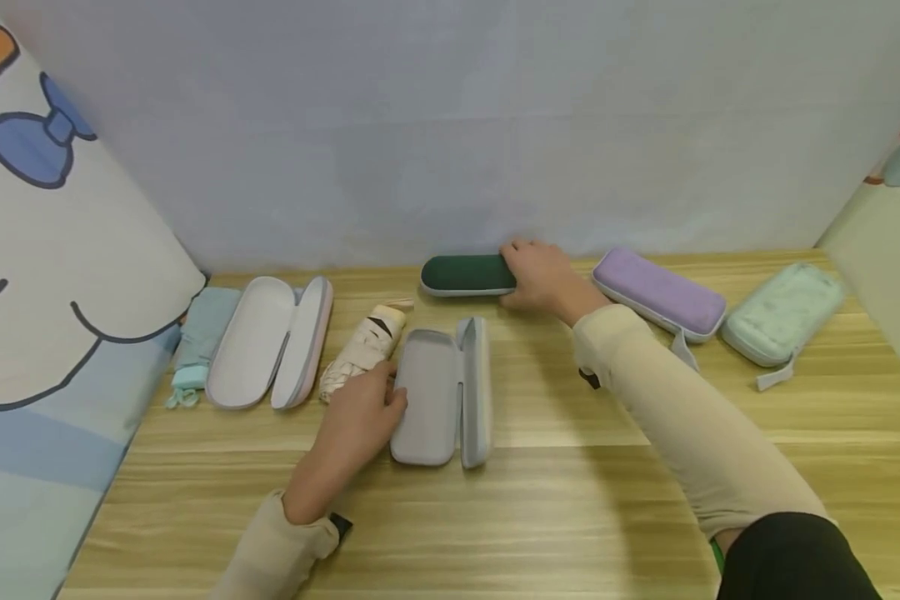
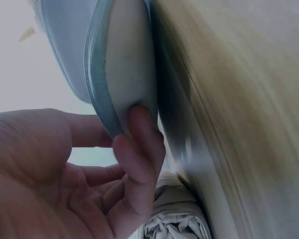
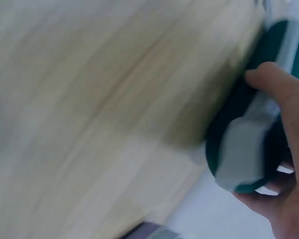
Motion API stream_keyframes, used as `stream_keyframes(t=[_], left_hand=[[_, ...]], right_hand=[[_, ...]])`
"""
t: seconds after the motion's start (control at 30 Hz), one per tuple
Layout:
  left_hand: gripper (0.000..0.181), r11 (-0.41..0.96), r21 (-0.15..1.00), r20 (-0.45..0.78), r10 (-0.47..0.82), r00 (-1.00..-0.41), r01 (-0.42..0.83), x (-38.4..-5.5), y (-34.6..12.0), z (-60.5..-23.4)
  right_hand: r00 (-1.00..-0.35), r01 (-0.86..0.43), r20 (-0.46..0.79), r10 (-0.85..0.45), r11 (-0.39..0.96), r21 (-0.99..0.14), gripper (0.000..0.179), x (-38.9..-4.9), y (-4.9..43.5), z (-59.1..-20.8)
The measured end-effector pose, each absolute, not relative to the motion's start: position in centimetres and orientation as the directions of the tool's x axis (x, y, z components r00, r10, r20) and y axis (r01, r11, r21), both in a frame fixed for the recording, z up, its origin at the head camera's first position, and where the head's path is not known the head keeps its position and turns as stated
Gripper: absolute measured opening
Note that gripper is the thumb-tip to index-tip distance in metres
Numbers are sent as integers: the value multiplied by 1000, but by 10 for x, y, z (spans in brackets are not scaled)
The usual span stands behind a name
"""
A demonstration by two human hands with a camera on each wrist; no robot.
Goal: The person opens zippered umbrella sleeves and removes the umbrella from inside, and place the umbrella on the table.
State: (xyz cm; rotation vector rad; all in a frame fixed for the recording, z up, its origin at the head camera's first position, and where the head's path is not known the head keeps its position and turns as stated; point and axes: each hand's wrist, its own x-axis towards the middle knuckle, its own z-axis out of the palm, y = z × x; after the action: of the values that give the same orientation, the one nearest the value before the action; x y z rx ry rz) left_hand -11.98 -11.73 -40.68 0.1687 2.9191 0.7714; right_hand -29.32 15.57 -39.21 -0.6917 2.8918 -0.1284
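Starting with the head view: we're working with both hands here. Our right grip (image 1: 543, 273) is closing round the right end of the green case (image 1: 465, 275), which is sitting at the back of the worktop (image 1: 540, 525), right by the wall (image 1: 450, 150). Our left grip (image 1: 356, 412) is pinching the left side of the open grey case (image 1: 423, 400), which is lying nearer us. The rolled umbrella (image 1: 363, 350) is lying just left of that, and the purple case (image 1: 660, 292) is resting over to the right. We're guessing the step in hand is getting hold of the green one while steadying the open one.

Over in the left wrist view, we're seeing fingertips (image 2: 139, 117) pressing on the pale outer shell of the open case, so just its edge is sitting in our grip.

In the right wrist view things are blurring a bit, but we're clearly getting the thumb (image 3: 269, 74) on one side of the green case and fingers round the other, close to one end. We're not managing to tell if it's bearing on the worktop. Moving it would probably be calling for a firm squeeze and a level wrist, since its free end is sticking out past our grip.
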Motion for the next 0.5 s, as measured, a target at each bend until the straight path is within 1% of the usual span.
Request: stream_keyframes(t=[0.27,0.4,0.5], left_hand=[[41,864,495,-51,138,-989,95,-134,-115,-414],[42,847,527,-72,133,-989,76,-143,-114,-417],[44,840,540,-84,115,-990,51,-151,-113,-419]], right_hand=[[-925,-345,-111,-364,925,-161,88,-282,174,-392],[-940,-315,-62,-335,924,-217,90,-273,179,-386],[-947,-307,-12,-320,917,-254,87,-263,184,-381]])
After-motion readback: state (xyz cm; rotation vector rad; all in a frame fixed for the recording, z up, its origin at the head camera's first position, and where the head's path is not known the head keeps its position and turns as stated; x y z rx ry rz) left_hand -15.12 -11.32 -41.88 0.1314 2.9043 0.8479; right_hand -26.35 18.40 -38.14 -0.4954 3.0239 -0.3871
